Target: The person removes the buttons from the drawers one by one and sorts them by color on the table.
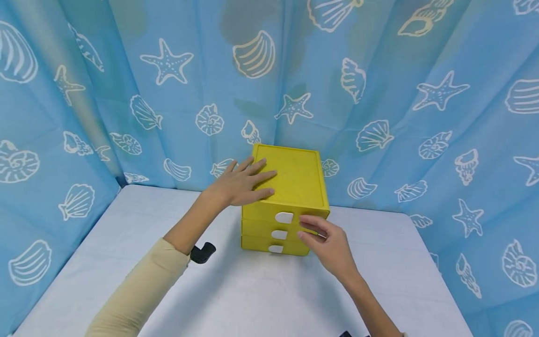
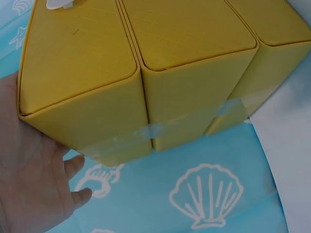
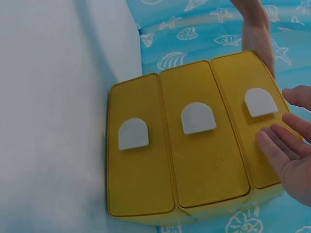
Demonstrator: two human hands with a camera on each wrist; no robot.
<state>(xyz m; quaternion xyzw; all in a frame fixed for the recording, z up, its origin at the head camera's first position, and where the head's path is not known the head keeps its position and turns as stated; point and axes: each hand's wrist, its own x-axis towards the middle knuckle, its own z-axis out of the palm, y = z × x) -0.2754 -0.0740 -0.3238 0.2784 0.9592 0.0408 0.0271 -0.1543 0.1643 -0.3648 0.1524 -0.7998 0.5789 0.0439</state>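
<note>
A small yellow drawer unit point(image 1: 290, 178) stands on the table, its three drawers stacked and closed. Each drawer front carries a white rounded pull tab; the top drawer's tab point(image 3: 260, 102) is nearest my right hand. My left hand point(image 1: 246, 182) rests on the unit's top near its left edge, fingers spread; in the left wrist view the left hand point(image 2: 34, 179) lies along the unit's side edge. My right hand point(image 1: 330, 243) is in front of the top drawers at their right, fingers slightly bent and thumb apart, with nothing between them. In the right wrist view the right hand point(image 3: 296, 150) overlaps the top drawer's front.
A white cloth point(image 1: 236, 299) covers the table. Behind and at both sides hangs a blue curtain point(image 1: 387, 93) with white shell and starfish prints. A black wrist-camera piece point(image 1: 203, 252) sticks out beside the left wrist. Clear tape point(image 2: 155, 128) runs across the unit's side.
</note>
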